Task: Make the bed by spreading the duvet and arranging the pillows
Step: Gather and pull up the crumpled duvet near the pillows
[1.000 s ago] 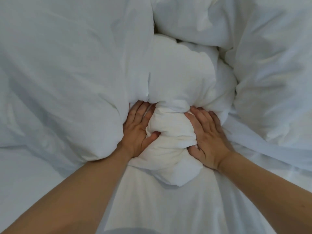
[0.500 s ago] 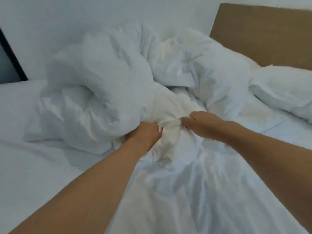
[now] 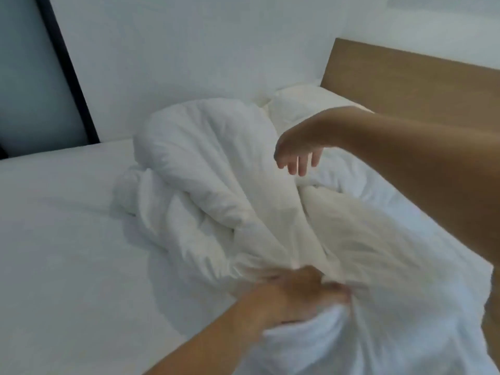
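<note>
I am clenching a bunch of the duvet in my left hand at six o'clock, anchoring it for the spread. My right hand is hovering empty, grip wide, at one o'clock, above the heap crumpled mid-bed.
</note>
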The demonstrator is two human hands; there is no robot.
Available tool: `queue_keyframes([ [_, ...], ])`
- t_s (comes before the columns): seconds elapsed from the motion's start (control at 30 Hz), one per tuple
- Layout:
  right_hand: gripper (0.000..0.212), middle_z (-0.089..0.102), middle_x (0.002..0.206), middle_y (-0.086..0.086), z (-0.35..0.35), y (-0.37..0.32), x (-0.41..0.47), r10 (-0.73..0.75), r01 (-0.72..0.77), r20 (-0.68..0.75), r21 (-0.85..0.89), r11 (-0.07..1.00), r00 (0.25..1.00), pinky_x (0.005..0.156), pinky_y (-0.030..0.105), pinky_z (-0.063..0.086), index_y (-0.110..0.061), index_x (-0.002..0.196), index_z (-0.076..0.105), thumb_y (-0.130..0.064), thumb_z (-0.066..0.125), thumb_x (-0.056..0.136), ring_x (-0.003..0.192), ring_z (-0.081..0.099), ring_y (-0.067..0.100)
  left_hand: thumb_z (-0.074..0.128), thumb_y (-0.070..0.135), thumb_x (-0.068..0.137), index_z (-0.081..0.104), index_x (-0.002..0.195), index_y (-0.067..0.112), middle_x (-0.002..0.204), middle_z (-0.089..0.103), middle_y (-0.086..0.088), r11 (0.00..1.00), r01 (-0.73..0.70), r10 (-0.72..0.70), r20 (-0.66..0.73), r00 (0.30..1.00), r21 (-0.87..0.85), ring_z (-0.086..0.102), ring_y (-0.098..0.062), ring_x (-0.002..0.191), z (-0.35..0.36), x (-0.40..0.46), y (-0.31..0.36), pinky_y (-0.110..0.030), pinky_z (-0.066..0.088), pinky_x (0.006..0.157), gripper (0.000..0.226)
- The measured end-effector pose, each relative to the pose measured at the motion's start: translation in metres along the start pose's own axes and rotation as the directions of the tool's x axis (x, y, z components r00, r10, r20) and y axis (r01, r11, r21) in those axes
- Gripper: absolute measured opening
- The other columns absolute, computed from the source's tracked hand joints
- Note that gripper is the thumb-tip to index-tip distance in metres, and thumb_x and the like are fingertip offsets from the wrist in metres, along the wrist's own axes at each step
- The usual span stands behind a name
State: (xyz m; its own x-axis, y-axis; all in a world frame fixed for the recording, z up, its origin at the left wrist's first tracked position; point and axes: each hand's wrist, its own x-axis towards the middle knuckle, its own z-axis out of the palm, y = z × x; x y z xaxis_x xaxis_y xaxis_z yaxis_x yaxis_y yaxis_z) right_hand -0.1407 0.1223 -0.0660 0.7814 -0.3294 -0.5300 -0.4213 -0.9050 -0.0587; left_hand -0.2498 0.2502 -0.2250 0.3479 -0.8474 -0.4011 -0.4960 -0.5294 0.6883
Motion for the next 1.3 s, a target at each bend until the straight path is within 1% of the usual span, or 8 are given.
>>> queue_keyframes([
  [0.27, 0.085, 0.045, 0.135, 0.009, 0.163, -0.092, 0.086, -0.228, 0.204, -0.171, -0.148, 0.968, 0.958, 0.092, 0.039, 0.04, -0.015, 0.142, 0.029, -0.055, 0.065, 0.076, 0.124, 0.049, 0.033, 0.047, 0.008, 0.098, 0.067, 0.092, 0.0, 0.085, 0.071, -0.016, 0.805, 0.154, -0.153, 0.05, 0.987, -0.573, 0.067, -0.022, 0.069, -0.098, -0.047, -0.17, -0.036, 0.052, 0.077, 0.023],
  [0.43, 0.034, 0.061, 0.122, 0.01, 0.137, -0.062, 0.09, -0.245, 0.086, -0.382, -0.388, 0.918, 0.891, 0.087, 0.036, 0.048, -0.011, 0.121, 0.058, -0.021, 0.052, 0.09, 0.111, 0.061, 0.029, 0.059, 0.04, 0.09, 0.051, 0.114, 0.018, 0.111, 0.053, -0.01, 0.416, -0.004, -0.742, -0.342, 0.577, -0.909, 0.052, -0.027, 0.095, -0.163, -0.056, -0.274, -0.044, 0.045, 0.091, 0.034],
  [0.53, 0.042, 0.056, 0.133, 0.005, 0.098, 0.003, 0.077, 0.011, -0.185, -0.323, -0.514, 0.838, 0.946, 0.096, 0.036, 0.044, -0.016, 0.131, 0.054, -0.034, 0.04, 0.096, 0.122, 0.055, 0.024, 0.07, 0.058, 0.073, 0.057, 0.124, 0.02, 0.118, 0.062, -0.009, 0.157, -0.104, -0.599, -0.179, 0.781, -0.982, 0.061, -0.029, 0.106, -0.158, -0.008, -0.264, -0.055, 0.047, 0.096, 0.064],
  [0.77, 0.069, 0.05, 0.133, 0.013, 0.034, -0.036, 0.101, 0.118, -0.117, -0.016, -0.309, 0.944, 0.993, 0.102, 0.034, 0.039, -0.004, 0.146, 0.032, -0.035, 0.06, 0.091, 0.128, 0.048, 0.03, 0.065, 0.011, 0.075, 0.063, 0.102, 0.011, 0.099, 0.068, -0.014, 0.714, -0.323, -0.455, -0.763, 0.459, -0.62, 0.064, -0.024, 0.082, -0.191, -0.026, -0.188, -0.034, 0.052, 0.07, 0.027],
  [0.87, 0.103, 0.028, 0.154, 0.001, 0.007, -0.102, 0.115, -0.345, 0.313, -0.461, -0.146, 0.938, 0.818, 0.112, 0.048, 0.026, -0.029, 0.154, -0.002, -0.038, 0.068, 0.078, 0.137, 0.036, 0.027, 0.067, 0.02, 0.064, 0.069, 0.096, 0.028, 0.09, 0.071, 0.002, 0.922, -0.031, -0.223, -0.595, 0.772, -0.385, 0.068, -0.015, 0.079, -0.19, -0.117, -0.167, -0.031, 0.055, 0.069, 0.033],
  [0.97, 0.102, 0.044, 0.141, 0.003, 0.041, -0.136, 0.157, -0.323, 0.244, -0.333, -0.258, 0.935, 0.886, 0.106, 0.05, 0.03, -0.033, 0.151, -0.001, -0.043, 0.068, 0.076, 0.125, 0.048, 0.031, 0.067, 0.036, 0.072, 0.064, 0.101, 0.026, 0.091, 0.072, -0.004, 0.846, 0.53, -0.533, -0.056, 0.844, -0.066, 0.069, -0.02, 0.072, -0.199, -0.158, -0.174, -0.034, 0.058, 0.064, 0.031],
  [1.13, 0.032, 0.06, 0.12, 0.01, 0.105, -0.14, 0.185, -0.334, 0.232, -0.361, -0.296, 0.927, 0.871, 0.082, 0.035, 0.042, -0.015, 0.121, 0.053, -0.029, 0.046, 0.094, 0.108, 0.058, 0.031, 0.068, 0.061, 0.072, 0.033, 0.138, 0.022, 0.131, 0.047, -0.006, 0.769, 0.629, -0.561, -0.598, 0.572, -0.119, 0.049, -0.027, 0.116, -0.226, -0.102, -0.241, -0.035, 0.047, 0.087, 0.085],
  [1.3, 0.028, 0.065, 0.109, 0.013, -0.012, -0.071, 0.18, -0.22, -0.039, -0.656, -0.355, 0.934, 0.722, 0.079, 0.035, 0.045, -0.01, 0.113, 0.06, -0.028, 0.047, 0.095, 0.101, 0.064, 0.033, 0.054, 0.026, 0.093, 0.05, 0.132, 0.007, 0.134, 0.055, -0.015, 0.745, 0.527, -0.534, -0.109, 0.838, 0.409, 0.055, -0.029, 0.119, -0.153, -0.049, -0.236, -0.035, 0.043, 0.098, 0.044],
])
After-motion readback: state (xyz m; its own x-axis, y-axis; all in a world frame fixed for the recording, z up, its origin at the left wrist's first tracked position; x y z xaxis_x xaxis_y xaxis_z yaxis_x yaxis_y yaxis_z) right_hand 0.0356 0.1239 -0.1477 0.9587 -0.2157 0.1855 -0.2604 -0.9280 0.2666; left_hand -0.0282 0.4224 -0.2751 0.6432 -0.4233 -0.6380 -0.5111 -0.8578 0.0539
